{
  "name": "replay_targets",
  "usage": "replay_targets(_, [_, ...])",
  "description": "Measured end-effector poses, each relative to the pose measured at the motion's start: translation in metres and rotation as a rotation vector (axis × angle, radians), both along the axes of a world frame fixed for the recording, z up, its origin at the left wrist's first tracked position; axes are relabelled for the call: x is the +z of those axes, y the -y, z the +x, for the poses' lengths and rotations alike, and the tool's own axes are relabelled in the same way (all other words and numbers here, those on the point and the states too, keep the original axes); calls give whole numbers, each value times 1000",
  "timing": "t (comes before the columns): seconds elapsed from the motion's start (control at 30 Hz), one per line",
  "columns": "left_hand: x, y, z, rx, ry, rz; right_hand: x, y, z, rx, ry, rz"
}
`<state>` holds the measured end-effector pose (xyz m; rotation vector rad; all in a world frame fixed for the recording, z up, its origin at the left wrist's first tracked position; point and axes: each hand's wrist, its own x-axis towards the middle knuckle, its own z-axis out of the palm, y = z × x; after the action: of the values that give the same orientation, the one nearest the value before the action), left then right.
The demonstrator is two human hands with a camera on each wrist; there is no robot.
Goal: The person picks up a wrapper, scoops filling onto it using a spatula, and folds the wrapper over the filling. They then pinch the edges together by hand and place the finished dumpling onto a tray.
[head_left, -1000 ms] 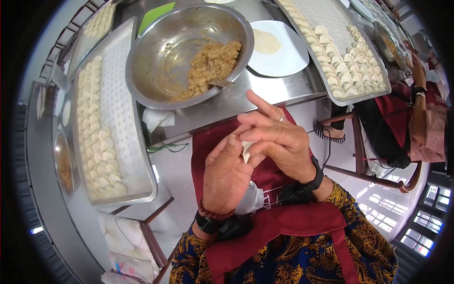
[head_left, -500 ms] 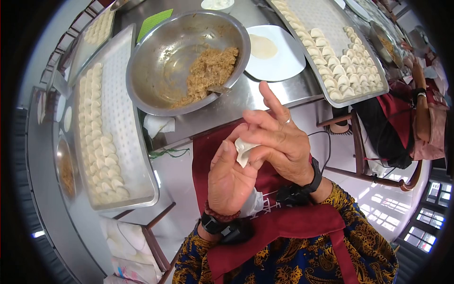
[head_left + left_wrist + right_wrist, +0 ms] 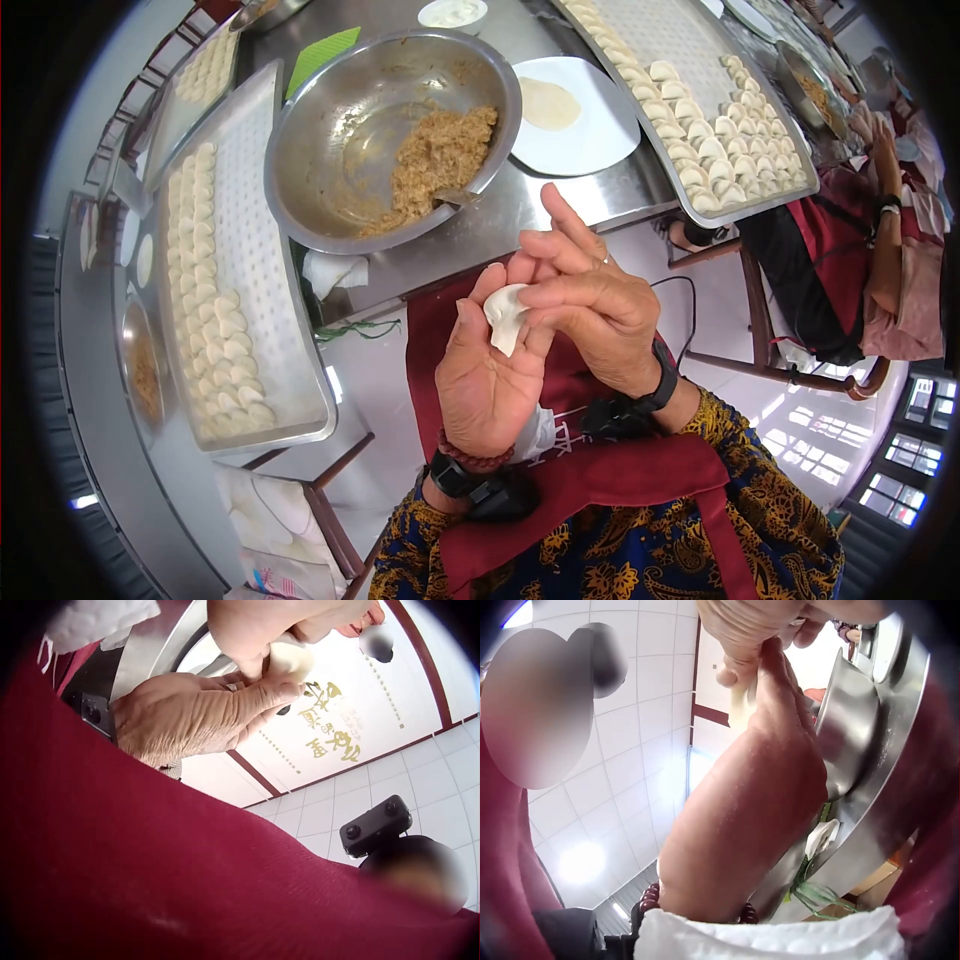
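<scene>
A white dumpling (image 3: pixel 507 315), its dough partly folded, lies at the fingers of both hands in front of the red apron (image 3: pixel 420 330). My left hand (image 3: pixel 485 390), palm up, holds it on the curled fingers with the thumb standing beside it. From the right, my right hand (image 3: pixel 605 310) pinches its edge between thumb and index finger, the other fingers spread above. In the left wrist view the pale dough (image 3: pixel 291 661) shows between the two hands. Part of the dumpling (image 3: pixel 742 709) hangs below the fingertips in the right wrist view.
A steel bowl (image 3: pixel 330 130) of brown filling (image 3: pixel 440 160) with a utensil stands ahead. Beside it a white plate (image 3: pixel 585 145) bears a round wrapper (image 3: pixel 548 103). Trays of dumplings lie left (image 3: pixel 255 200) and right (image 3: pixel 690 50). Another person (image 3: pixel 885 250) sits at right.
The dumpling has turned and come further into view, showing more of its white dough. My right fingers have shifted along its edge, and the hands have drawn slightly apart.
</scene>
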<state>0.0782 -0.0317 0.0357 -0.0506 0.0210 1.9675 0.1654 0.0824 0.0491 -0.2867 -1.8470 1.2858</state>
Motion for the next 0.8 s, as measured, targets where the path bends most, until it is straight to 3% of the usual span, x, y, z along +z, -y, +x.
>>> replay_targets(0.1, [3, -3, 2, -14, 8, 49, 2, 0, 0, -2, 21, -26])
replay_targets(0.33, [5, 4, -2, 15, -145, -119, 2, -1, 2, -1, 50, -165])
replay_targets(0.5, [20, 1, -3, -52, -282, -315, 7, -8, 3, 143, 212, 138])
replay_targets(0.8, [22, 3, -11, -128, -257, -367, -8, -13, 5, 233, 254, 120])
